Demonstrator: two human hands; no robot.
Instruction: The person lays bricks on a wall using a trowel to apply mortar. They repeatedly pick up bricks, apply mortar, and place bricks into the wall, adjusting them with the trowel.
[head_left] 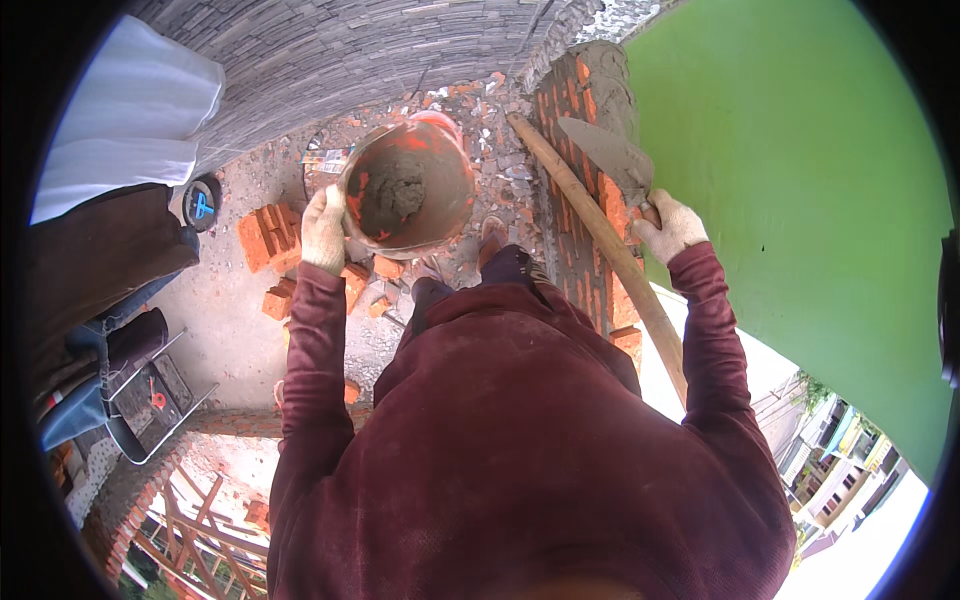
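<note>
My left hand (323, 230), in a pale work glove, grips the left rim of an orange bucket (452, 195) caked with grey. The bucket is tilted so its mouth faces me, and a lump of wet mortar (397, 192) lies inside. In my right hand (673, 229), gloved too, is the handle of a trowel (605, 152). Its blade points away to the upper left, over a low brick wall (570, 245). Grey mortar (607, 85) covers the far end of that wall. A wooden pole (590, 212) leans slantwise across the brickwork, just left of the trowel hand.
Loose bricks (268, 237) and rubble (490, 115) lie on the floor around my feet. A green wall (790, 180) rises close on the right, a grey stone-patterned wall (350, 50) ahead. At the left stand a metal-framed chair (165, 395) and a dark round container (202, 204).
</note>
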